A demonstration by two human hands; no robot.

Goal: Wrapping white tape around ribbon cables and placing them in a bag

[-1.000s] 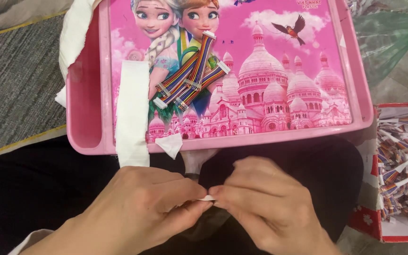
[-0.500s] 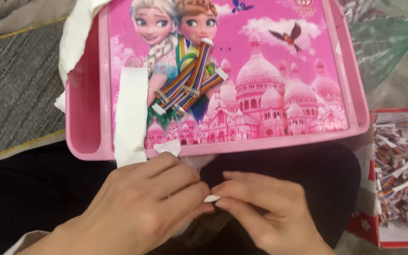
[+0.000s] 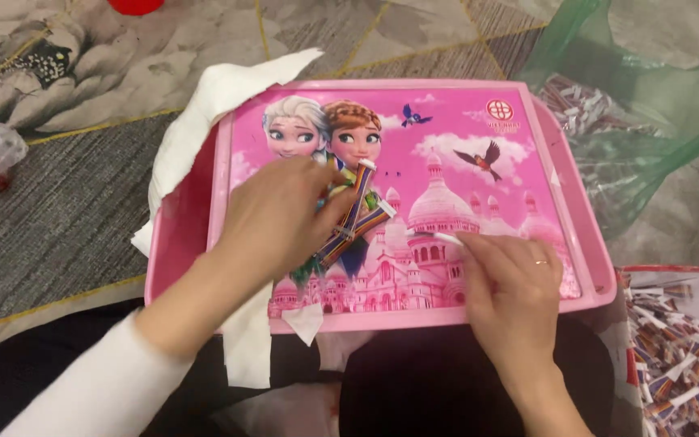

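Striped ribbon cables (image 3: 355,220) lie on the tray (image 3: 584,243), a bag (image 3: 649,105) behind-right, a box (image 3: 689,356) right.

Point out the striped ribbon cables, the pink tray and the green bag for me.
striped ribbon cables (image 3: 355,220), head view, on the upper strip's middle.
pink tray (image 3: 584,243), head view, on its right rim.
green bag (image 3: 673,105), head view, on its plastic wall.

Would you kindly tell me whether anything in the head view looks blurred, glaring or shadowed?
Head view: left hand slightly motion-blurred over the striped ribbon cables; right hand sharper; soft even light, faint sheen on the glossy pink plastic tray; no hard shadows.
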